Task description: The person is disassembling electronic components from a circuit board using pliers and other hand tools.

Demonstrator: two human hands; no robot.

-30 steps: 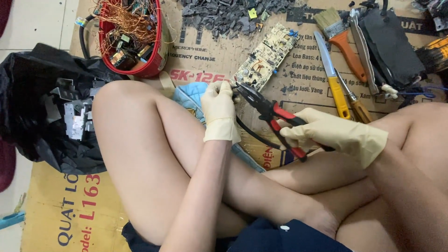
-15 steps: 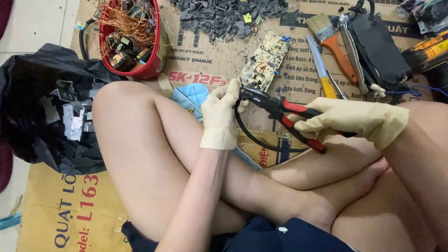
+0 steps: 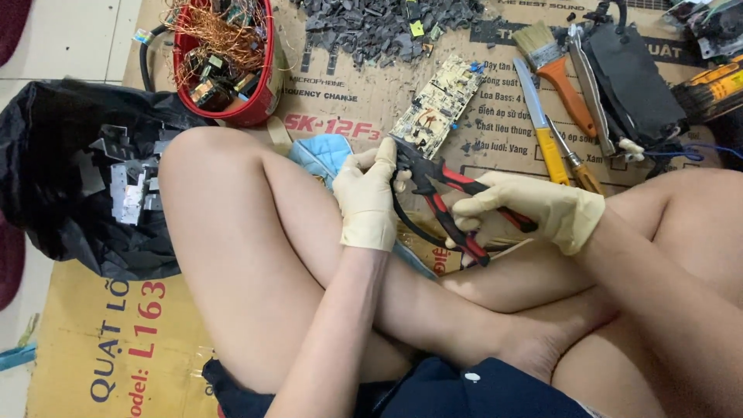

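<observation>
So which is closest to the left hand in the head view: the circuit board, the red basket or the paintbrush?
From the left hand:
1. Circuit board, just above it.
2. Red basket of copper wire, up at the top left.
3. Paintbrush, far off at the top right.

From my remote feed I see flattened brown cardboard [image 3: 340,85] spread over a pale tiled floor [image 3: 70,35], which shows bare to the left of it. A yellow cardboard sheet [image 3: 101,340] lies below the brown one, toward the near left corner. A strip of dark red fabric [image 3: 11,255] touches the floor's left edge, and more shows at the top left. Light is soft and even, with faint shadows.
</observation>
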